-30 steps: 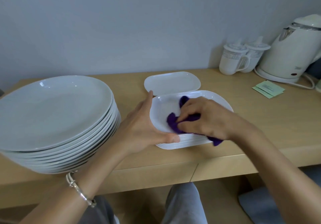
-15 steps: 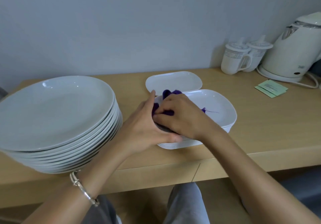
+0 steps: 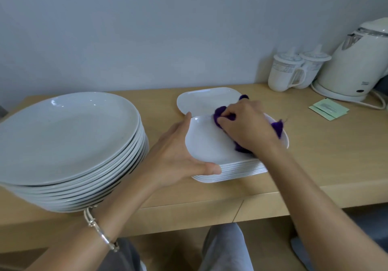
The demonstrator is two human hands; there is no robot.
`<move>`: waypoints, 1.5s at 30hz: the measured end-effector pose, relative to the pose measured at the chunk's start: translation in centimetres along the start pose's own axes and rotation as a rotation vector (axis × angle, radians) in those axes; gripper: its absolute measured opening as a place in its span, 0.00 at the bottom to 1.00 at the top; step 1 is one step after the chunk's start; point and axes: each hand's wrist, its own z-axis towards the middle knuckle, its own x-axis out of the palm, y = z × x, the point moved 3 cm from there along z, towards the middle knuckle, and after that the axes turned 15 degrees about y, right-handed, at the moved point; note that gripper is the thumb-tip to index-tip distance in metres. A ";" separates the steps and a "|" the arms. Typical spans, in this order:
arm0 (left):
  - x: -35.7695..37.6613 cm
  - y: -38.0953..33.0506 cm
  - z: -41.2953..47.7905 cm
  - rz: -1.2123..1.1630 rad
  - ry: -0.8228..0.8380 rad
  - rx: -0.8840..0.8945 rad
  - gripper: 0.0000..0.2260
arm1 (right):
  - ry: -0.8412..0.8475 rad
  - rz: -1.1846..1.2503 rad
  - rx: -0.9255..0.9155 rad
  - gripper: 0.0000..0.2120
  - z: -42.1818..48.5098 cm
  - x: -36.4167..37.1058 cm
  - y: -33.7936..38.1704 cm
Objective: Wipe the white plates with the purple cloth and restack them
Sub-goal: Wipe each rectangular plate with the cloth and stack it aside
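Plainly, saw one wooden table (image 3: 315, 155) set against a grey wall. Counted two stacks and one single plate on it.

Found the round stack (image 3: 63, 136) at the left: about ten white plates by the rims, number not certain. Noted one electric kettle (image 3: 354, 64), cream, on its base at the far right. Made out a dark badge and a line of print low on its body, both too small to read.

Placed the oblong stack (image 3: 231, 168) near the front edge, mid-table: some six or seven rims, packed too tight for a sure count. Found the loose plate (image 3: 201, 100) lying just behind it, alone and flat.

Saw the left hand (image 3: 174, 151) spread against the left end of the top plate (image 3: 205, 142), thumb along the near rim, forefinger up the far corner. Saw the right hand (image 3: 247, 127) on that same plate, its far right part, fingers curled and pinching the purple cloth (image 3: 220, 114).

Counted two lidded mugs (image 3: 285, 71) side by side, left of the kettle.

Traced the cloth bunched under the right palm, with tufts out at the fingertips, past the knuckles and beneath the wrist.

Counted two green packets (image 3: 327, 109) overlapping in front of the kettle, print unreadable, and one silver bracelet (image 3: 100, 230) on the left wrist.
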 end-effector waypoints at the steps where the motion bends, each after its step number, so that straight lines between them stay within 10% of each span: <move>1: 0.1 0.1 0.1 -0.013 -0.004 0.003 0.44 | 0.006 0.014 -0.058 0.09 0.0 1.0 1.5; 7: 0.4 0.7 0.5 -0.025 -0.027 -0.030 0.57 | 0.333 0.154 -0.422 0.08 -3.4 1.4 4.2; 11: 0.2 0.6 0.5 -0.018 0.003 0.016 0.57 | 0.512 0.190 -0.309 0.04 -4.9 -1.6 0.7; 21: 0.2 -0.1 0.0 -0.006 -0.018 -0.005 0.44 | 0.064 0.015 -0.077 0.08 0.4 -0.1 -0.5; 32: 0.1 0.3 0.3 0.007 -0.012 -0.036 0.55 | 0.491 0.193 -0.331 0.03 -4.7 -1.0 1.2; 38: 0.1 0.5 0.3 0.005 0.012 -0.034 0.56 | 0.214 0.069 -0.003 0.03 -2.2 -3.7 -3.7; 45: 0.0 0.7 0.4 -0.042 0.032 0.001 0.57 | 0.226 0.095 -0.240 0.08 -1.5 1.7 2.8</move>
